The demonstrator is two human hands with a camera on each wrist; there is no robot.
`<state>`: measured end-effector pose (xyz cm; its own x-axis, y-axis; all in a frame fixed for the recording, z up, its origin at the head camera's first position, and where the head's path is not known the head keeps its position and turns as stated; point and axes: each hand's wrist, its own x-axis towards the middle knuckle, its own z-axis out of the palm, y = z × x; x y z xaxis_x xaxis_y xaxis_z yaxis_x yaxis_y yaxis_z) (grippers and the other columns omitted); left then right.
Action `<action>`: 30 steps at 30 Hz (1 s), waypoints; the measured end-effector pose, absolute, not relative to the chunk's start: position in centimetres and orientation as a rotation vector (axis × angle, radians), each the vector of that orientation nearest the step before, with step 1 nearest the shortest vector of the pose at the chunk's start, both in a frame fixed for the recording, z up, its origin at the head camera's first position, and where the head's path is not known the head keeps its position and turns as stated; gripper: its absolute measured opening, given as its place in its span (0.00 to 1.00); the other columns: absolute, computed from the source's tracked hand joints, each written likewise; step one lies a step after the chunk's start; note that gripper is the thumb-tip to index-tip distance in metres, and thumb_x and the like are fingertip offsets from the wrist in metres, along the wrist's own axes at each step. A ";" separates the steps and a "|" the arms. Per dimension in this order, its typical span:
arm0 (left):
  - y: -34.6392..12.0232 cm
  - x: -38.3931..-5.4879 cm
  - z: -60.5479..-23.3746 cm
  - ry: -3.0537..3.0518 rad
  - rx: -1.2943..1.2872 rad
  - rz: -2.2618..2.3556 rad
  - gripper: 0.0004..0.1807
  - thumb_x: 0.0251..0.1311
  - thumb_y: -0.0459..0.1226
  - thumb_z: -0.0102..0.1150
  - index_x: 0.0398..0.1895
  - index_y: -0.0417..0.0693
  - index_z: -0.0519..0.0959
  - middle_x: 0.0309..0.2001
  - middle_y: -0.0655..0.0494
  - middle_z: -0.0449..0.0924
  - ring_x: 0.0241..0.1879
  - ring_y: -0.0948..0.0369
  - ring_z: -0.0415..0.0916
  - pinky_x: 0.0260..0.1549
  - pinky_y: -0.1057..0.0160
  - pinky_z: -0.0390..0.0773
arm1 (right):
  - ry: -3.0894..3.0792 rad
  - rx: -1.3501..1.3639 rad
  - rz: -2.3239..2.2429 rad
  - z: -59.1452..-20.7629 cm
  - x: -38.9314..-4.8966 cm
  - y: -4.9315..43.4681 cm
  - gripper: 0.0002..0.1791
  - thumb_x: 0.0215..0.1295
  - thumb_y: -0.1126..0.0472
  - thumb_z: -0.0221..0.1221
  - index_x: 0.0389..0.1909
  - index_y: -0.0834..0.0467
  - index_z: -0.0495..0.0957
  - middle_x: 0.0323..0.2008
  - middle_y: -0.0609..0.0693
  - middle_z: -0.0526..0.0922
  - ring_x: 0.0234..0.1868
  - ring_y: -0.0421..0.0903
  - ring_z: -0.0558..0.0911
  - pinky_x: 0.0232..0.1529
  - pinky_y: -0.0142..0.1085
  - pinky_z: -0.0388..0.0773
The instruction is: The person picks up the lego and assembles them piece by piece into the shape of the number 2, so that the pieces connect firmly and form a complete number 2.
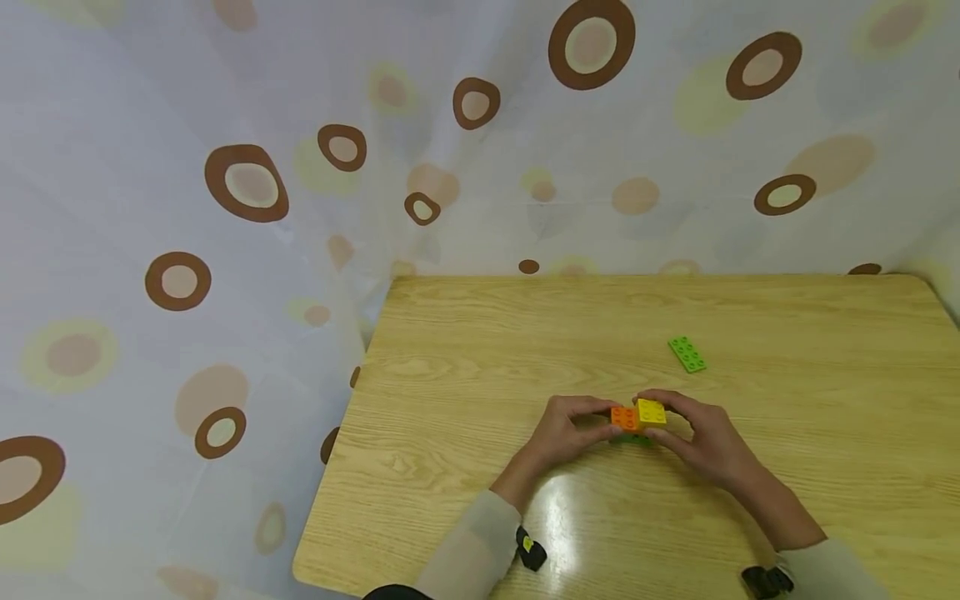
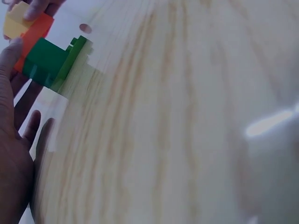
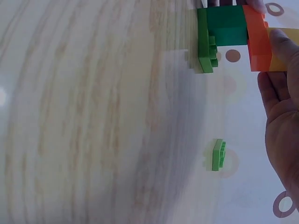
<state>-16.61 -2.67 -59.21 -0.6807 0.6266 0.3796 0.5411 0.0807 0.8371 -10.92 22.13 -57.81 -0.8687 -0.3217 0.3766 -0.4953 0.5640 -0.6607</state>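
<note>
A small stack of toy building bricks stands on the table between both hands. At its bottom is a green plate [image 3: 204, 44], with a dark green brick [image 3: 227, 25] on it. Above that lies an orange brick [image 1: 622, 417], and a yellow brick [image 1: 651, 412] sits on the orange one's right half. My left hand [image 1: 564, 430] pinches the orange brick at its left end between thumb and fingers. With thumb and fingers, my right hand [image 1: 703, 435] grips the yellow brick from the right.
Beyond the stack, a light green plate with studs [image 1: 687, 354] lies on the wooden table [image 1: 465, 350]. A patterned curtain [image 1: 487, 167] hangs behind the table and along its left side. Each wrist bears a small black strap device [image 1: 531, 550].
</note>
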 end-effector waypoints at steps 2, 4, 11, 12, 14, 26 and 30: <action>-2.6 -16.8 -60.1 2.255 1.201 1.686 0.18 0.60 0.35 0.69 0.53 0.40 0.83 0.48 0.48 0.86 0.50 0.67 0.81 0.54 0.67 0.76 | -2.595 0.677 1.189 -57.7 -10.9 22.0 0.34 0.56 0.66 0.71 0.64 0.48 0.74 0.59 0.44 0.80 0.58 0.32 0.76 0.50 0.30 0.78; -2.5 -17.0 -60.9 2.268 1.178 1.673 0.18 0.60 0.36 0.68 0.53 0.43 0.83 0.49 0.52 0.86 0.51 0.70 0.80 0.55 0.68 0.75 | -2.617 0.666 1.195 -57.5 -10.9 22.0 0.34 0.57 0.64 0.71 0.65 0.46 0.74 0.59 0.43 0.79 0.57 0.31 0.76 0.49 0.33 0.79; -2.6 -17.2 -62.3 2.275 1.072 1.624 0.19 0.60 0.43 0.69 0.55 0.54 0.83 0.51 0.64 0.84 0.52 0.73 0.77 0.58 0.68 0.73 | -2.604 0.586 1.457 -57.5 -11.3 23.6 0.41 0.58 0.65 0.70 0.72 0.50 0.66 0.68 0.47 0.71 0.68 0.33 0.66 0.64 0.40 0.69; -2.5 -17.2 -62.3 2.276 1.072 1.620 0.19 0.60 0.43 0.69 0.55 0.54 0.83 0.51 0.64 0.84 0.52 0.73 0.77 0.57 0.69 0.73 | -2.589 0.528 1.497 -57.6 -11.6 24.1 0.43 0.59 0.65 0.70 0.74 0.50 0.63 0.71 0.48 0.68 0.70 0.33 0.63 0.67 0.45 0.66; -2.5 -17.3 -62.3 2.276 1.067 1.623 0.20 0.59 0.43 0.69 0.55 0.54 0.83 0.52 0.63 0.84 0.52 0.73 0.77 0.57 0.69 0.73 | -2.548 0.378 1.549 -57.7 -12.5 25.0 0.47 0.60 0.65 0.69 0.77 0.48 0.56 0.74 0.48 0.62 0.74 0.36 0.58 0.68 0.58 0.59; -2.4 -16.4 -59.1 2.264 1.127 1.605 0.20 0.60 0.38 0.69 0.55 0.43 0.82 0.53 0.52 0.84 0.55 0.64 0.79 0.56 0.70 0.73 | -2.606 -0.177 1.405 -61.2 -17.7 26.6 0.57 0.61 0.38 0.64 0.80 0.41 0.37 0.78 0.46 0.45 0.77 0.57 0.48 0.67 0.66 0.52; -2.3 -16.0 -58.8 2.293 1.129 1.596 0.19 0.59 0.37 0.70 0.55 0.45 0.83 0.53 0.56 0.84 0.54 0.68 0.79 0.55 0.70 0.75 | -2.597 -0.293 1.459 -62.2 -17.8 26.1 0.53 0.63 0.36 0.61 0.80 0.44 0.41 0.77 0.45 0.48 0.77 0.56 0.52 0.67 0.63 0.56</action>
<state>-15.96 -2.30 -58.76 -0.7123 0.6357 0.2975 0.4999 0.1619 0.8508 -17.76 26.12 -62.22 -0.9699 0.2412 0.0332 0.0971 0.5082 -0.8558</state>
